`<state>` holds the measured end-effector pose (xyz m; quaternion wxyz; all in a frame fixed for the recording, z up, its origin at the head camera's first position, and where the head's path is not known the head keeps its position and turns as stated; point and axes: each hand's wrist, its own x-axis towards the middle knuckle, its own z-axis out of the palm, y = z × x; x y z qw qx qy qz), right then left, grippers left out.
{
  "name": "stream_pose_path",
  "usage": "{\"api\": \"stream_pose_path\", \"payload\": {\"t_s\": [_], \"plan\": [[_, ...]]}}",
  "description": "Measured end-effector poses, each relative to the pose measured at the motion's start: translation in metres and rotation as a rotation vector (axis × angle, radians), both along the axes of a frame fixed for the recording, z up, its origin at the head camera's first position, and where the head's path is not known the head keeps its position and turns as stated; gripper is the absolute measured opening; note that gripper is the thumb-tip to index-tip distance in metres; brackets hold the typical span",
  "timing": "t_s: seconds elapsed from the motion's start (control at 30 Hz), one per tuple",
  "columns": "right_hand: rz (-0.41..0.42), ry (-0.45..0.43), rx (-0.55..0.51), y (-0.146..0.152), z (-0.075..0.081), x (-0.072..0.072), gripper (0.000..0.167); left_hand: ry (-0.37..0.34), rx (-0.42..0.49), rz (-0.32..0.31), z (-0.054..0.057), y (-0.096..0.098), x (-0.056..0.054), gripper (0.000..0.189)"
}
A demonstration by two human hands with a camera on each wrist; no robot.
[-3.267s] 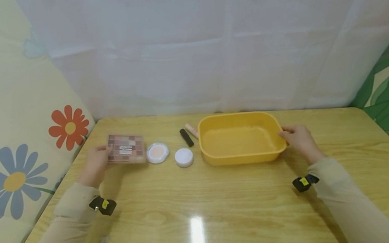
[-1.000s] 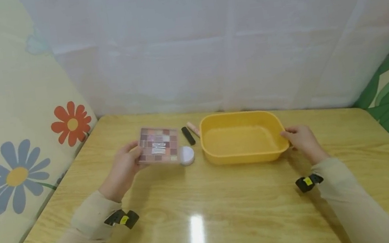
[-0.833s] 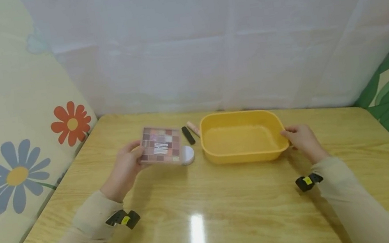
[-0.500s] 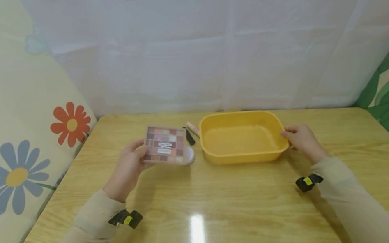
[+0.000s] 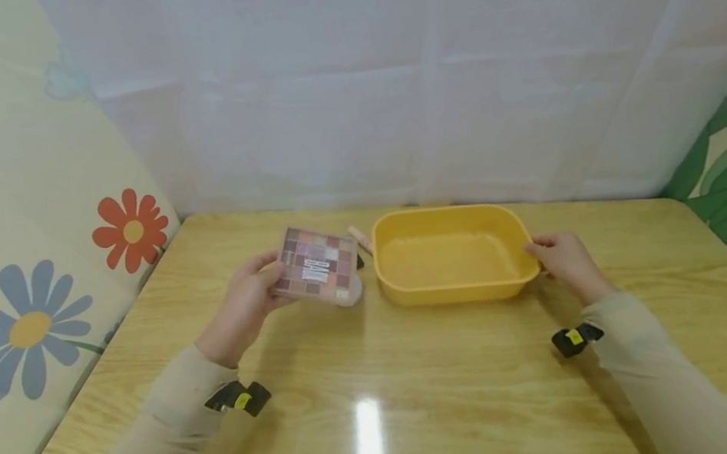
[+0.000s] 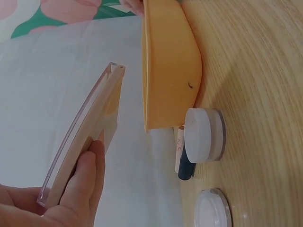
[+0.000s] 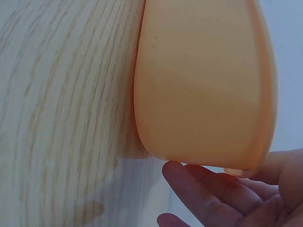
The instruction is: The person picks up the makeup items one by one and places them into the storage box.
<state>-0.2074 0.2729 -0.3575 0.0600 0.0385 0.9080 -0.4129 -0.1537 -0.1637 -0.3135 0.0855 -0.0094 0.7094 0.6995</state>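
Note:
My left hand [image 5: 245, 306] grips the left edge of an eyeshadow palette [image 5: 315, 266] with a clear lid over a grid of colours, thumb on top and fingers beneath. The palette is held tilted above the table, left of the yellow plastic basin [image 5: 457, 295]. At the basin's right end my right hand [image 5: 568, 268] pinches the rim; in the right wrist view its fingertips [image 7: 175, 172] touch the outer wall. Under the palette, a round white jar [image 6: 198, 135] and a black lipstick tube [image 6: 186, 168] are partly hidden in the head view.
A pale pink tube [image 5: 360, 238] lies just left of the basin. A round compact [image 6: 210, 210] shows in the left wrist view, hidden by the palette in the head view. The wooden table [image 5: 455, 385] ends at a white cloth [image 5: 387, 99] behind.
From far left, my left hand has carried the palette rightward over the compact and jar, turning and tilting it. The right hand stays on the basin's rim.

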Motion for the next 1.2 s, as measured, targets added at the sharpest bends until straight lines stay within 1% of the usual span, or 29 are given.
{"api": "stream_pose_path", "payload": {"t_s": [0.3,0.47,0.8,1.03,1.2], "plan": [[-0.007,0.018,-0.005,0.0,-0.001,-0.001,0.049,0.036,-0.017,-0.039,0.0,0.004,-0.008,0.046],[-0.006,0.008,0.003,0.0,0.0,-0.001,0.049,0.016,-0.012,-0.045,-0.001,0.008,-0.012,0.045],[-0.018,-0.025,0.006,-0.001,0.0,-0.002,0.05,0.005,-0.019,-0.076,-0.001,0.011,-0.019,0.046],[-0.012,-0.004,0.013,-0.002,0.0,-0.001,0.049,-0.001,-0.018,-0.072,-0.003,0.016,-0.024,0.047],[-0.013,-0.011,0.017,-0.001,0.0,-0.001,0.05,0.003,-0.01,-0.085,-0.002,0.02,-0.027,0.046]]}}
